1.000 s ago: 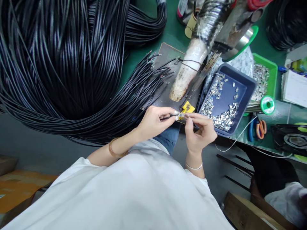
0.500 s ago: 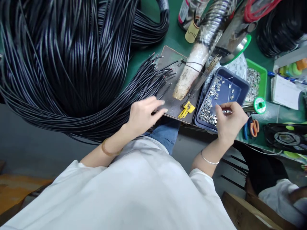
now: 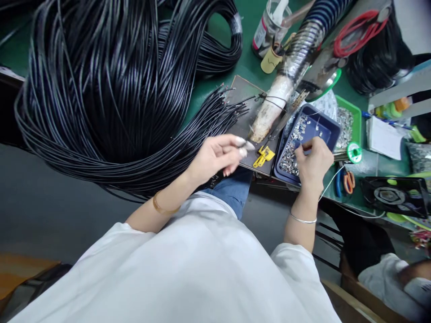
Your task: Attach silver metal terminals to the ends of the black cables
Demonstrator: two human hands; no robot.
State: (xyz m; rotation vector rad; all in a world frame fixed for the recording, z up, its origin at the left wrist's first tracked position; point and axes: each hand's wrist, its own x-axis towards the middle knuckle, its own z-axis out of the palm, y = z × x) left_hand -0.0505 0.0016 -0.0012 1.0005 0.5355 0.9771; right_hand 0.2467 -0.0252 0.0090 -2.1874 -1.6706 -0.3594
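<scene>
My left hand is closed in a pinch at the front edge of the dark work board. A short dark piece that looks like a black cable end shows at its fingertips. Beside it lies the fanned bundle of black cables, with stripped tips on the board. My right hand is over the blue tray of small metal connectors, thumb and fingers together. What those fingers hold is hidden. A thin pale wire runs close by the right wrist.
A yellow clip-like part lies on the board below a taped duct. Rightward are a green tray, a solder spool, orange-handled scissors and a black fan. Another person's sleeve shows lower right.
My left hand has moved right and its spread fingers have closed on what looks like a cable end. My right hand has shifted slightly left and up over the blue tray. The view has shifted somewhat.
</scene>
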